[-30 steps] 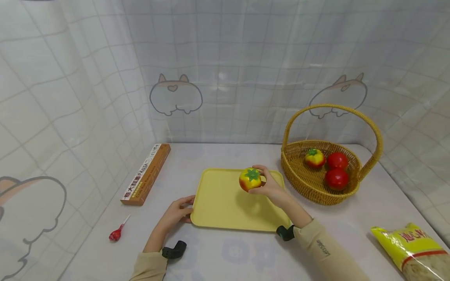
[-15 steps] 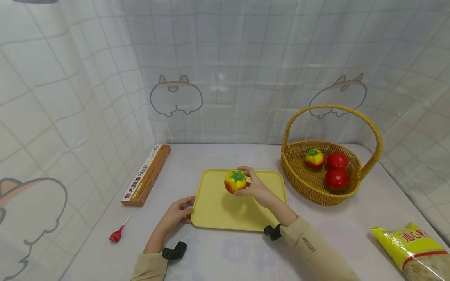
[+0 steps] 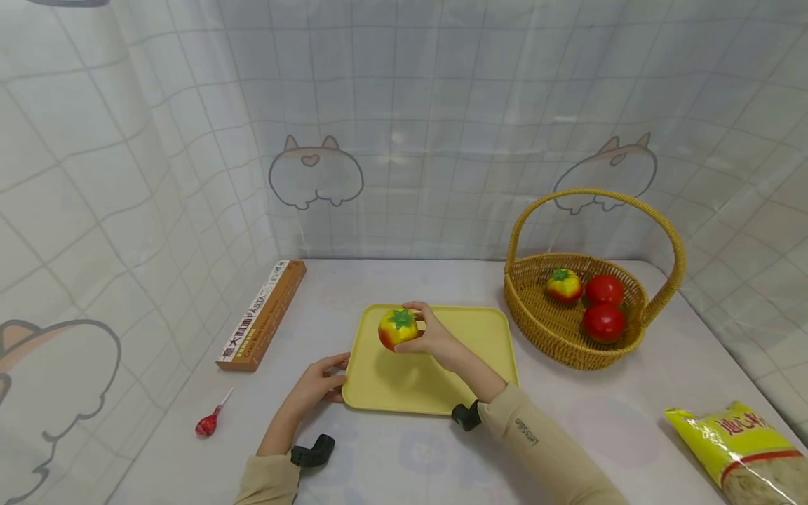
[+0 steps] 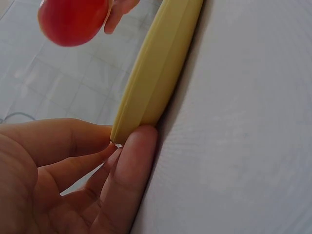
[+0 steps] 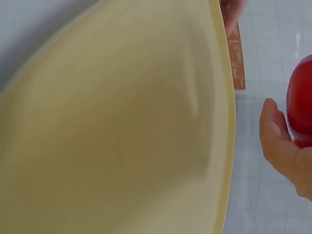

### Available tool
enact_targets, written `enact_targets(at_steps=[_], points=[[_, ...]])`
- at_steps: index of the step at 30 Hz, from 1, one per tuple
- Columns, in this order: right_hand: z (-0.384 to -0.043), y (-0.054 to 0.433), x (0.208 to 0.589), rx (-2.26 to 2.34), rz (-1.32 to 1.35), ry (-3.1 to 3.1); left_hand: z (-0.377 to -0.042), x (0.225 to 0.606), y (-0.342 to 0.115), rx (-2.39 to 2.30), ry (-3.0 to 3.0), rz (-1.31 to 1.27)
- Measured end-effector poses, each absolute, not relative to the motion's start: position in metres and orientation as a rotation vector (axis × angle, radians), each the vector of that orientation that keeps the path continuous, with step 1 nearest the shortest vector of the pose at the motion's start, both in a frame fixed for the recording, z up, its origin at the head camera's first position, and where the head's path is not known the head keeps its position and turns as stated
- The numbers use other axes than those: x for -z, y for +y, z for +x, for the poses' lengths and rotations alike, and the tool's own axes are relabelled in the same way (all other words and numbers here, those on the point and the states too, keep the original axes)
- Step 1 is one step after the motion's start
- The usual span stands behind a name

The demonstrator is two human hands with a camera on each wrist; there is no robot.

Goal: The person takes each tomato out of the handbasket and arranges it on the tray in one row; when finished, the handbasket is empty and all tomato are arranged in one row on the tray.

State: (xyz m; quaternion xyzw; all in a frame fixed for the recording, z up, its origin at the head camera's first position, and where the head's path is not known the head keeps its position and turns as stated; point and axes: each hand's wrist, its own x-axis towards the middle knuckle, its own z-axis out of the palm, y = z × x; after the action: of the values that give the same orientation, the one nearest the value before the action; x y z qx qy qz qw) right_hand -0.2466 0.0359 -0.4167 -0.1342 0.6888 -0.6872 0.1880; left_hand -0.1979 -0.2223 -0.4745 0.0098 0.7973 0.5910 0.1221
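Note:
My right hand [image 3: 435, 341] holds a round yellow-and-red fruit with a green star-shaped top [image 3: 398, 329], thumb and fingers on its right side. The fruit is above the left half of a yellow tray [image 3: 467, 379], apart from it. In the left wrist view its red underside shows at the top. My left hand [image 3: 318, 381] pinches the tray's left rim near the front corner. The thumb [image 4: 136, 151] presses the tray's outer side, while the index finger touches the rim. In the right wrist view, the right hand's curled fingers [image 5: 275, 129] show beside the fruit [image 5: 302, 100].
A wicker basket [image 3: 549, 341] with a tall handle stands at the back right. Inside are a similar yellow-red fruit [image 3: 564, 285] and two red fruits [image 3: 604, 322]. A pasta box [image 3: 268, 315] and a red lollipop [image 3: 208, 423] lie left; a yellow bag [image 3: 745, 449] lies front right.
My right hand has carried the yellow-and-red fruit leftward over the tray, from its right half to its left half. The left hand has stayed at the tray's rim.

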Motion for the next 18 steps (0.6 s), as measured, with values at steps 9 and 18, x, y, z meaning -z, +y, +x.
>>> enact_targets(at_steps=[9, 18], points=[[-0.250, 0.020, 0.426, 1.874, -0.379, 1.959, -0.199, 0.478, -0.223, -1.700, 2.336, -0.002], [-0.250, 0.003, 0.429, 1.785, -0.364, 2.005, -0.200, 0.477, -0.223, -1.685, 2.341, -0.007]])
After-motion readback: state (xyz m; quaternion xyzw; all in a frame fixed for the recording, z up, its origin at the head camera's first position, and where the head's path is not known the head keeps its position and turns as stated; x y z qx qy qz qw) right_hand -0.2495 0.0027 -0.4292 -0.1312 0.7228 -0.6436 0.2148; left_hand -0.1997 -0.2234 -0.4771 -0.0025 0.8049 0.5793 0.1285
